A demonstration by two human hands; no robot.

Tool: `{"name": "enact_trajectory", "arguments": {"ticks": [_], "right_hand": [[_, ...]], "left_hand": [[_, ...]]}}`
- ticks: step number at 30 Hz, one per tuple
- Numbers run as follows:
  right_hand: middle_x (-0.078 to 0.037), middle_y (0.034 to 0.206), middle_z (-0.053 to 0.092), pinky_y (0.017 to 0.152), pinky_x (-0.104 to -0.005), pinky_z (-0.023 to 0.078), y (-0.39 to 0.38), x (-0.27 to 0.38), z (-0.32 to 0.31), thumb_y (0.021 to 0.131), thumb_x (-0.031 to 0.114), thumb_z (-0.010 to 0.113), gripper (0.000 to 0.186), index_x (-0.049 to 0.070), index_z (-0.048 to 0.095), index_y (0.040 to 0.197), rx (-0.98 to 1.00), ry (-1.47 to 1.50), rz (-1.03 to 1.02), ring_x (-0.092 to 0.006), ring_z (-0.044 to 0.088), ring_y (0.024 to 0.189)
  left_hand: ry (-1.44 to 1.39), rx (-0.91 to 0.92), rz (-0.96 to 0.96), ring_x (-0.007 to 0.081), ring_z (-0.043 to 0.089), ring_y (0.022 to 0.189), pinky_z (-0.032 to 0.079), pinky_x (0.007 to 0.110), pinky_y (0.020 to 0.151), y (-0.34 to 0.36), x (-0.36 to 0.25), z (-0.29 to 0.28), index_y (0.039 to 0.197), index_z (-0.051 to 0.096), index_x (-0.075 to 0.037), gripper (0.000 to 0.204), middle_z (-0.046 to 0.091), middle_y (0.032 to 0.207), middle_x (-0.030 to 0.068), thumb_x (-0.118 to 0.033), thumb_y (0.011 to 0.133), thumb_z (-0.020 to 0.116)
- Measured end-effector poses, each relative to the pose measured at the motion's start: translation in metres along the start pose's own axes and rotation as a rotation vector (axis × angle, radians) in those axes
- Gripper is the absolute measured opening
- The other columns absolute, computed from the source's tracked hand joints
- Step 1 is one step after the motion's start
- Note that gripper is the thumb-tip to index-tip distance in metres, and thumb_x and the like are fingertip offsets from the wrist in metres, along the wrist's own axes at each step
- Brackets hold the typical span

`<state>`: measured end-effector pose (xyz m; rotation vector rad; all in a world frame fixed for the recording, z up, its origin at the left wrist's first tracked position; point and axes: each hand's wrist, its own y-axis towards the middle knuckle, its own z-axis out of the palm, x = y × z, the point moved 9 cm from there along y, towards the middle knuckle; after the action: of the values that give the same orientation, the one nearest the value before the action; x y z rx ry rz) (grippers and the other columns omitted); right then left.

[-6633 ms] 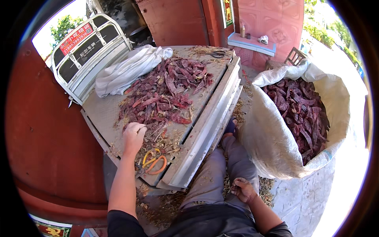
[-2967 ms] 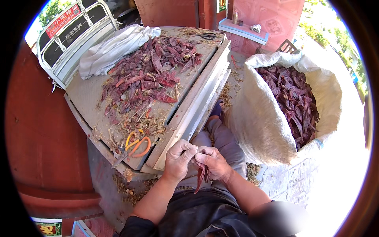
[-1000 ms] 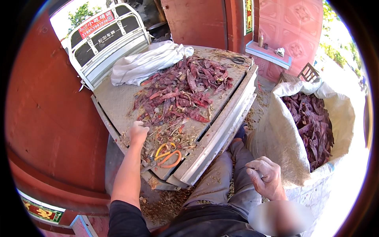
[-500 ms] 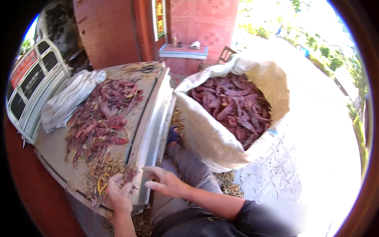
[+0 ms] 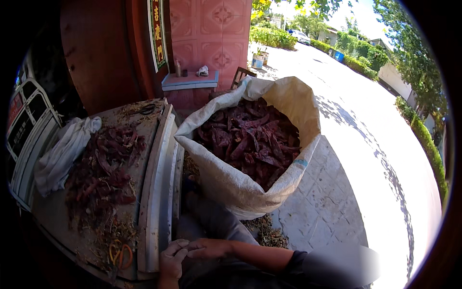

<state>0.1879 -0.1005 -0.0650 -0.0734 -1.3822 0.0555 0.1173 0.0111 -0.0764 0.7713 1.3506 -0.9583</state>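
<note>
My left hand (image 5: 172, 259) and my right hand (image 5: 208, 248) meet at the lower middle, just off the near corner of a flat work surface (image 5: 126, 219). Both have their fingers drawn in and touching; whatever lies between them is hidden. Left of them, scissors with orange handles (image 5: 120, 255) rest among stem scraps. Farther back on the surface spreads a heap of dried red chili peppers (image 5: 103, 166). A large white woven sack (image 5: 231, 185), its mouth open, stands ahead and to the right. Dark red dried chilies (image 5: 250, 137) fill it high.
A white cloth (image 5: 67, 156) lies behind the pepper heap, beside a white metal frame (image 5: 36, 130). Black-handled scissors (image 5: 147, 109) sit at the surface's far end. Beyond is a small ledge (image 5: 190, 84) on a pink tiled wall. Scraps (image 5: 267, 233) litter the paving near the sack.
My hands have come together, the right touching the left. A dried chili piece seen in my left fingers before is now hidden. The view has turned right.
</note>
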Motion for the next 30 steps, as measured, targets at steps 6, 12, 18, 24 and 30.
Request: {"name": "enact_trajectory", "arguments": {"ticks": [6, 12, 18, 24, 30], "right_hand": [[0.001, 0.092, 0.058, 0.076, -0.0318, 0.053, -0.003, -0.019, 0.005, 0.109, 0.038, 0.056, 0.039, 0.003, 0.063, 0.125, -0.025, 0.264, 0.114, -0.0106, 0.058, 0.086], [-0.002, 0.099, 0.063, 0.079, -0.0321, 0.054, -0.002, -0.010, 0.004, 0.107, 0.040, 0.058, 0.043, 0.002, 0.061, 0.128, 0.025, -0.019, 0.038, -0.0125, 0.062, 0.087], [-0.003, 0.100, 0.064, 0.078, -0.0328, 0.054, 0.000, -0.022, 0.002, 0.108, 0.044, 0.057, 0.043, 0.003, 0.061, 0.122, 0.105, -0.154, 0.112, -0.0134, 0.062, 0.087], [-0.005, 0.094, 0.062, 0.076, -0.0330, 0.053, 0.001, 0.000, -0.004, 0.109, 0.045, 0.053, 0.043, 0.003, 0.062, 0.116, -0.061, -0.100, 0.041, -0.0141, 0.061, 0.084], [-0.002, 0.088, 0.062, 0.073, -0.0319, 0.051, -0.002, 0.055, 0.006, 0.110, 0.041, 0.052, 0.039, 0.005, 0.064, 0.113, -0.009, -0.297, 0.032, -0.0127, 0.059, 0.081]], "left_hand": [[-0.044, 0.008, 0.011, 0.0236, 0.067, 0.110, 0.052, 0.036, 0.100, -0.001, 0.003, 0.000, 0.103, 0.075, 0.003, 0.019, 0.071, 0.116, 0.0127, 0.007, 0.086, 0.069], [0.270, 0.029, 0.143, 0.0251, 0.069, 0.107, 0.054, 0.038, 0.095, -0.002, -0.017, 0.001, 0.097, 0.077, 0.002, 0.012, 0.072, 0.111, 0.0143, 0.000, 0.085, 0.076], [0.342, 0.059, 0.195, 0.0251, 0.071, 0.102, 0.056, 0.039, 0.090, -0.005, -0.027, 0.004, 0.096, 0.077, 0.002, 0.011, 0.073, 0.105, 0.0152, -0.001, 0.085, 0.077], [0.350, -0.030, 0.285, 0.0215, 0.071, 0.094, 0.057, 0.035, 0.085, -0.001, -0.044, -0.002, 0.099, 0.075, 0.003, 0.011, 0.075, 0.101, 0.0131, 0.001, 0.088, 0.074], [-0.006, 0.033, 0.123, 0.0204, 0.072, 0.094, 0.059, 0.034, 0.084, -0.003, -0.019, -0.011, 0.104, 0.072, 0.001, 0.010, 0.074, 0.119, 0.0146, -0.008, 0.100, 0.067]]}}
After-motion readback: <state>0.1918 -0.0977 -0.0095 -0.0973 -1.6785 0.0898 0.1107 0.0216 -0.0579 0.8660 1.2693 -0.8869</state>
